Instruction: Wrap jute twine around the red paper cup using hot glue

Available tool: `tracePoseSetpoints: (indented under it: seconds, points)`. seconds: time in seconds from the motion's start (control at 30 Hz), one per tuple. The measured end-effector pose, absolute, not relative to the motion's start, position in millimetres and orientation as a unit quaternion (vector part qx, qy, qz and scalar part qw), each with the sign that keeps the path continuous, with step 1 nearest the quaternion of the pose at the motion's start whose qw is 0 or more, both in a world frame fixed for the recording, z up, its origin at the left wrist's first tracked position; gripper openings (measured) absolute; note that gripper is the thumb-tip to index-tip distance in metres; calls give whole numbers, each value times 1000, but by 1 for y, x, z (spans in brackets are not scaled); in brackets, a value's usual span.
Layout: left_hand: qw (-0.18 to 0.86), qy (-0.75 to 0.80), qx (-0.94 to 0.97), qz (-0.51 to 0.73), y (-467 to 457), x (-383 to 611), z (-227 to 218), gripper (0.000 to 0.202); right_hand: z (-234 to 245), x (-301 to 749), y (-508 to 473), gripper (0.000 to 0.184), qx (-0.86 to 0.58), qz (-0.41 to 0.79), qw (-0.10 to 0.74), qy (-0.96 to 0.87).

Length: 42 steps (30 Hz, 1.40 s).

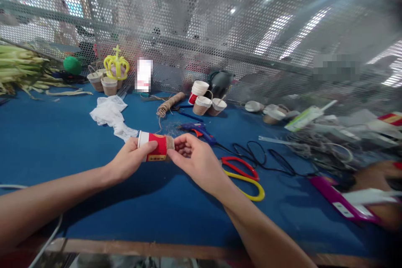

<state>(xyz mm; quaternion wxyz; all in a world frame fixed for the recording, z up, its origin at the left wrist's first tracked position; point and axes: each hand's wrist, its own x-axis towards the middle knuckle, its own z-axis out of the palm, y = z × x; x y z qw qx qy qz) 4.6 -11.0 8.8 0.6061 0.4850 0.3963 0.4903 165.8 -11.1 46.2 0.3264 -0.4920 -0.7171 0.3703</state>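
A red paper cup [156, 146] with a white rim lies on its side in the air above the blue table [63, 146]. Brown jute twine is wound round its base end. My left hand [130, 160] grips the cup near its rim, thumb on top. My right hand [193, 160] holds the twine-wrapped base end, fingers curled against it. A strand of twine runs up from the cup to a twine spool [169, 104] lying further back on the table.
A blue glue gun [197, 130] with a black cord lies just behind my hands. Red and yellow scissors [243, 176] lie to the right. White lace [111, 115], twine-wrapped cups [205, 102], a yellow crown [116, 66] and green stalks [21, 69] stand further back. A mesh screen rises behind.
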Motion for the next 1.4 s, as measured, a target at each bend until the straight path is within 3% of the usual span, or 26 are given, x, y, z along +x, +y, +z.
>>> tracePoseSetpoints:
  seconds: [0.4,0.73,1.0,1.2,1.4]
  points:
    - [643,392,441,488,-9,7,9,25,48,164,-13,12,-493,346,310,-735]
    - [481,326,670,462,-17,-6,13,19,52,179,-1,16,-426,574,328,-618]
    - [690,341,423,479,-6,0,22,23,60,178,-9,12,-411,434,307,-741]
    - [670,367,456,457,-9,0,19,23,54,181,0,21,-468,354,360,-725]
    - [648,375,518,414,-12,2,15,20,47,178,4,32,-444,389,289,-754]
